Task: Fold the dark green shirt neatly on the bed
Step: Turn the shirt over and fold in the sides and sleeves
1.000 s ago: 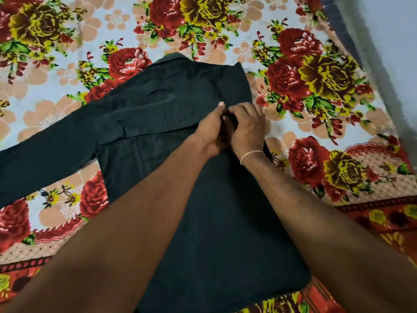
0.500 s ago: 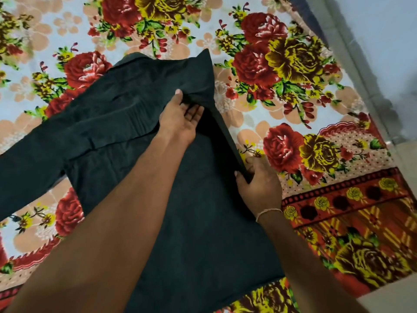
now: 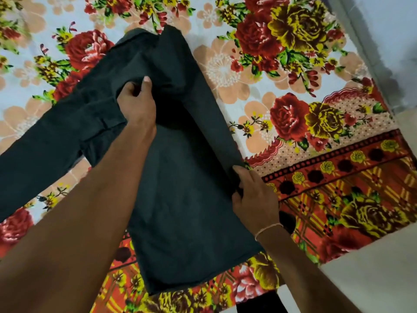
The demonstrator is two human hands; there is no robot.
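The dark green shirt (image 3: pixel 180 199) lies on the bed, its right side folded inward and one long sleeve stretched out to the left. My left hand (image 3: pixel 137 105) grips a fold of cloth near the shoulder area, thumb up and fingers tucked under the fabric. My right hand (image 3: pixel 255 199), with a thin thread on the wrist, pinches the shirt's folded right edge lower down, close to the bed's border.
A floral bedsheet (image 3: pixel 282 91) with red and yellow roses covers the bed. The bed's edge runs along the right and bottom right, with pale floor (image 3: pixel 372 279) beyond. A grey wall (image 3: pixel 394 30) stands at the upper right.
My right hand has slid a little further down the folded right edge. My left hand has curled from flat into a grip on the cloth by the shoulder.
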